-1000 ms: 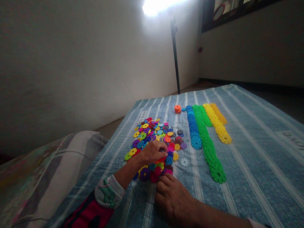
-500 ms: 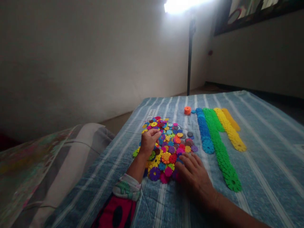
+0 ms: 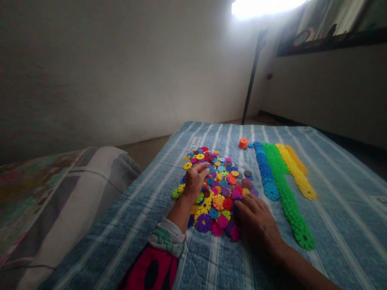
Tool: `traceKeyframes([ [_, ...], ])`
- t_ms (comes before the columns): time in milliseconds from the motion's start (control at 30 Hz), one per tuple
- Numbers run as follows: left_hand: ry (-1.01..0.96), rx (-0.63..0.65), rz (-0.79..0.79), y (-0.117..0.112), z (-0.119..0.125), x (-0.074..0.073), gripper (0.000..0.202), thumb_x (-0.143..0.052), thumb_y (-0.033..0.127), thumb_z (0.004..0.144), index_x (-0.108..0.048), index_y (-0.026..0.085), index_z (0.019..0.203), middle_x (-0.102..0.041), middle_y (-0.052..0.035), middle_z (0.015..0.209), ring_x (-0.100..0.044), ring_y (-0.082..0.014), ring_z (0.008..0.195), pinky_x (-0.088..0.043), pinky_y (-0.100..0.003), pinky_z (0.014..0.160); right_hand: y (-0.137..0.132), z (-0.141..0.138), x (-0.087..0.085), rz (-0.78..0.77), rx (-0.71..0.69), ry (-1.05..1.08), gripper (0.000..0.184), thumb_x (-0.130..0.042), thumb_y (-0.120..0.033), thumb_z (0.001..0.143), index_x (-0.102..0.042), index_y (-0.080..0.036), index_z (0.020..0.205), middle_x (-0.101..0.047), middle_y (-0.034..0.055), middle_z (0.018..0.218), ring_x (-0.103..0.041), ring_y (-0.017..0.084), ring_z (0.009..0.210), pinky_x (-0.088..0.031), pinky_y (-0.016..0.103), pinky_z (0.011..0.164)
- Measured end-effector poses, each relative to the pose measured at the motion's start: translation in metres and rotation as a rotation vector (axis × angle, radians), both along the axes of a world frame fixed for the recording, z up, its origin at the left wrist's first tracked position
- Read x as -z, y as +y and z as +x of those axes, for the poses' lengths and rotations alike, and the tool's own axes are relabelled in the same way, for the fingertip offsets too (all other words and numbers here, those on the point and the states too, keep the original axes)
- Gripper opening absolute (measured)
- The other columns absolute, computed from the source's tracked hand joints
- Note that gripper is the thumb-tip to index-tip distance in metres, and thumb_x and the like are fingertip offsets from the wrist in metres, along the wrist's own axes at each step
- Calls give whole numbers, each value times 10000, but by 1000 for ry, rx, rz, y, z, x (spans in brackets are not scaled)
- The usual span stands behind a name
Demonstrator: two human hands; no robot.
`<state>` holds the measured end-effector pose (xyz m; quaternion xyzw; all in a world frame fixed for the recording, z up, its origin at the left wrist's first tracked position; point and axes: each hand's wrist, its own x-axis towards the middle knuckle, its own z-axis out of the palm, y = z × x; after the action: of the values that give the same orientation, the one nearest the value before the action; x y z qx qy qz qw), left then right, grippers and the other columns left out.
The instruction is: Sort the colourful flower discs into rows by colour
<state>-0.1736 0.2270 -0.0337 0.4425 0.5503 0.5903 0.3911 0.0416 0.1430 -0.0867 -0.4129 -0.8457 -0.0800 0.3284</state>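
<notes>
A heap of colourful notched plastic discs lies spread on the striped cloth. Over its left side is my left hand, thumb and fingertips pinched together; whatever sits between them is too small or hidden to make out. My right hand rests at the heap's right edge, palm down, fingers stretched forward and touching discs there. A purple disc lies at the near edge of the heap. To the right run overlapping rows of blue discs, green discs, yellow discs and orange-yellow discs.
A short stack of orange discs stands near the far edge of the striped cloth. Behind it rises a lamp stand with a bright light. Folded bedding lies to the left, against the wall.
The view has shifted slightly, so the scene sits a little further right and lower. My left hand stays pinched over the heap; my right hand stays at its edge, showing more magenta discs beside it.
</notes>
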Motion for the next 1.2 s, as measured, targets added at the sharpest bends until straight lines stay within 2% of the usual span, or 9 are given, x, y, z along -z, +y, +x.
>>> traceKeyframes([
  [200,20,90,-41,-2,6,3,296,-636,234,665,-707,124,931,-646,6,598,-509,-75,451,-357,-181,435,2,0,-5,60,-33,104,243,-464,-117,892,-625,-197,1054,-637,96,1044,-564,226,1007,-497,373,843],
  [433,39,155,-62,-5,16,2,309,-661,239,682,-705,106,958,-621,13,530,-505,-80,439,-372,-179,440,3,4,-5,87,18,24,192,-483,-154,884,-645,-166,986,-663,111,1006,-570,236,956,-474,378,844],
  [667,43,263,-74,-12,27,0,269,-639,183,704,-706,117,955,-628,19,558,-566,-93,486,-408,-176,457,3,3,-6,144,29,-54,150,-510,-177,882,-636,-143,958,-671,114,975,-564,264,944,-430,411,881],
  [833,65,320,-101,-17,32,0,267,-605,153,725,-705,121,971,-628,30,544,-522,-69,428,-411,-171,456,2,4,-8,201,45,-99,182,-484,-195,906,-633,-140,994,-675,112,966,-570,263,949,-396,429,921],
  [1200,68,404,-120,-18,37,1,329,-582,110,736,-685,112,1048,-660,20,583,-577,-89,453,-490,-205,501,2,4,-12,223,47,-108,193,-458,-202,929,-641,-140,932,-669,104,900,-568,246,879,-385,417,918],
])
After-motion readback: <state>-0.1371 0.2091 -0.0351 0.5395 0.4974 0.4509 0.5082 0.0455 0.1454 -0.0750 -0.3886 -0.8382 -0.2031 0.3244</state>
